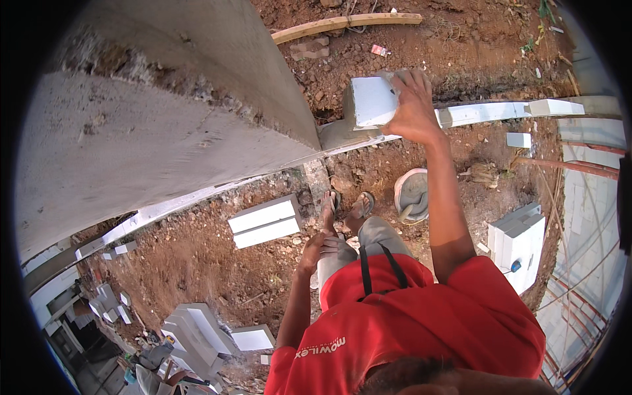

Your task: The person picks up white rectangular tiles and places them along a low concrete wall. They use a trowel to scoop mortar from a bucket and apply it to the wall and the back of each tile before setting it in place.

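Observation:
A white lightweight concrete block (pixel 373 102) sits on top of a low wall, next to a large grey plastered wall (pixel 178 141). My right hand (pixel 413 108) reaches forward and grips the block at its right end, thumb on the near side and fingers over the far edge. Grey mortar shows at the block's left side and beneath it. My left hand (pixel 319 250) lies on my knee with its fingers stretched out, holding nothing.
A bucket (pixel 412 196) of grey mortar stands on the soil beside my feet. White block pairs lie left (pixel 265 222) and right (pixel 517 247). A row of thin white blocks (pixel 487 114) continues along the low wall. Beyond it lies a wooden strip (pixel 345 25). More blocks (pixel 197 336) are stacked lower left.

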Tool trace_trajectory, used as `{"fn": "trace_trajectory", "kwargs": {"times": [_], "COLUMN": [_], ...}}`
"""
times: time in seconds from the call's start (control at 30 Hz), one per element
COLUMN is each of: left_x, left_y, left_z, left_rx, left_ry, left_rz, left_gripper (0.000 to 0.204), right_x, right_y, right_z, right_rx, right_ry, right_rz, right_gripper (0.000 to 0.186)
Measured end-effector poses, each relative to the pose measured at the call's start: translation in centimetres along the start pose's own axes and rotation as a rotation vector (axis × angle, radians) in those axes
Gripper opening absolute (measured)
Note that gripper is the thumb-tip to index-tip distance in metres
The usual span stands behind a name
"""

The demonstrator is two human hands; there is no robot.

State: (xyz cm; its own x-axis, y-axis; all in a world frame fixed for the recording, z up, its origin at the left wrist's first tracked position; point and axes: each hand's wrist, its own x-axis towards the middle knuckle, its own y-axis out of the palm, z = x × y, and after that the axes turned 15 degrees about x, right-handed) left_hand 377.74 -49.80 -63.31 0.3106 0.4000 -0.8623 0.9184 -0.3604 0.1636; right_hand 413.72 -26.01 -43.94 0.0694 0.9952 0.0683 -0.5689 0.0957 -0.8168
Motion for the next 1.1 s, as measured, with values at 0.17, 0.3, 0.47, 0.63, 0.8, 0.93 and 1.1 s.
{"fn": "trace_trajectory", "kwargs": {"times": [0.17, 0.3, 0.47, 0.63, 0.8, 0.93, 1.1], "left_x": [-1.9, -3.1, -3.1, -1.4, -2.4, -2.7, 2.5], "left_y": [-2.8, -2.9, -2.4, -0.8, 3.7, 7.0, 9.1], "left_z": [9.4, 13.6, 13.2, 4.0, -15.1, -27.8, -33.6], "left_rx": [0.032, -0.078, -0.071, 0.472, 0.743, 1.073, 1.461], "left_ry": [-0.169, -0.202, -0.147, 0.143, 0.687, 1.086, 1.165], "left_rz": [-0.357, -0.480, -0.494, -0.554, -0.424, -0.602, -0.610], "left_gripper": [0.037, 0.028, 0.030, 0.030, 0.029, 0.029, 0.088], "right_x": [1.2, 1.1, 0.7, 0.5, 0.9, -0.3, -6.7], "right_y": [7.0, 10.3, 12.5, 13.5, 13.6, 9.9, 4.4], "right_z": [0.6, 2.2, 1.4, 0.7, 0.6, -0.9, -7.0], "right_rx": [0.021, 0.026, -0.027, 0.006, -0.025, 0.225, 0.816], "right_ry": [0.106, 0.127, 0.097, 0.048, 0.019, 0.029, 0.111], "right_rz": [0.291, 0.394, 0.391, 0.314, 0.344, 0.055, -0.685], "right_gripper": [0.116, 0.111, 0.109, 0.108, 0.105, 0.085, 0.025]}}
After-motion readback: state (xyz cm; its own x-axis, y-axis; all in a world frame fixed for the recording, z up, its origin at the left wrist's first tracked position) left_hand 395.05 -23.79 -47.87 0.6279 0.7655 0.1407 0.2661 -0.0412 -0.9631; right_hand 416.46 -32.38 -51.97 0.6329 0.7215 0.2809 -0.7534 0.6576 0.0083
